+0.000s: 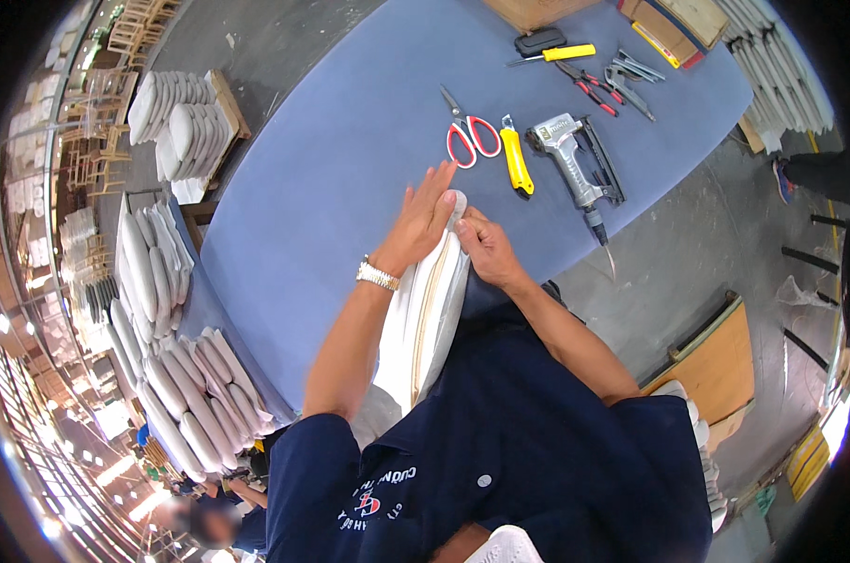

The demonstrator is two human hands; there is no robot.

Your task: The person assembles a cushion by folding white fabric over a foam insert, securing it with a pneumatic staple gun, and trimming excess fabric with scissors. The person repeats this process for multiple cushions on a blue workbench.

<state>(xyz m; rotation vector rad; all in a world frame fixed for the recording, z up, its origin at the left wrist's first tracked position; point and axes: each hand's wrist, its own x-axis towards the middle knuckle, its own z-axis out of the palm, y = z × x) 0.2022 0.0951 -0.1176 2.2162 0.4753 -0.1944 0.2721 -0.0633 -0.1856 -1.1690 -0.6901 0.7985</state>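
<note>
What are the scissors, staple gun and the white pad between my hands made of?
Scissors: grey metal blades, likely steel, by their sheen; smooth red and white handles, probably plastic.
Staple gun: silvery metal body, perhaps aluminium, by its highlights.
White pad: matte, rounded cover, maybe fabric; inside unclear.

Hands: left [423, 220], right [488, 249]; total two. Between hands: one white padded piece [451, 291]. At left wrist: one wristwatch [378, 273]. Just beyond left fingertips: one pair of scissors [459, 113]. Beyond right hand: one yellow utility knife [516, 161], one staple gun [567, 155]. Farther beyond right hand: one screwdriver [567, 53], one pair of red-handled pliers [596, 95], one black case [540, 40].
</note>
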